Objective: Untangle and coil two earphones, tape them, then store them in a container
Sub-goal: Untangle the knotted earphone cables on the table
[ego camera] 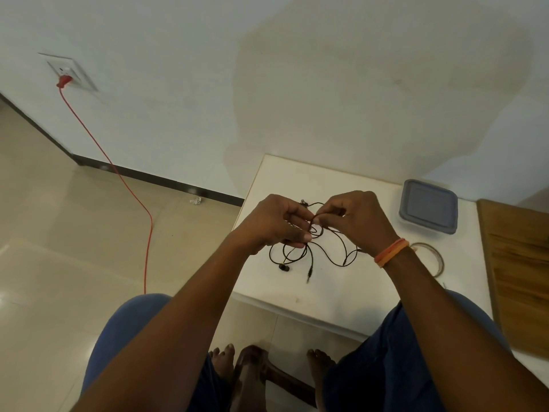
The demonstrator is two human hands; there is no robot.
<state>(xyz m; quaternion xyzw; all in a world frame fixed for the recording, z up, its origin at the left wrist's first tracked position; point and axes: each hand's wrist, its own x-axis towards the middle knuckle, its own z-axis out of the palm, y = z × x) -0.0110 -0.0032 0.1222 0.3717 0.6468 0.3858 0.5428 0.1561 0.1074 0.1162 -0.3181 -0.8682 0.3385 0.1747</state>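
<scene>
Currently, a tangle of black earphones is held up over the white counter by both hands. The left hand has its fingers curled, and the cords are pinched between thumb and fingertips; the right hand pinches a strand at the knot just beside them. The two pinches nearly touch. Below the fingers, loops are seen hanging down and spreading sideways, so the tangle's long axis runs roughly left to right, while an earbud and a plug end point downward, toward the counter's near edge. Whether these ends rest on the surface cannot be told.

To the right of the fingers and further back, a closed container with a grey lid is set near the counter's far edge. A roll of clear tape lies just behind the right wrist, partly hidden by it. Bare counter is left beneath and in front of the hands. The counter's left edge runs directly under the left hand, with the floor beyond it.
</scene>
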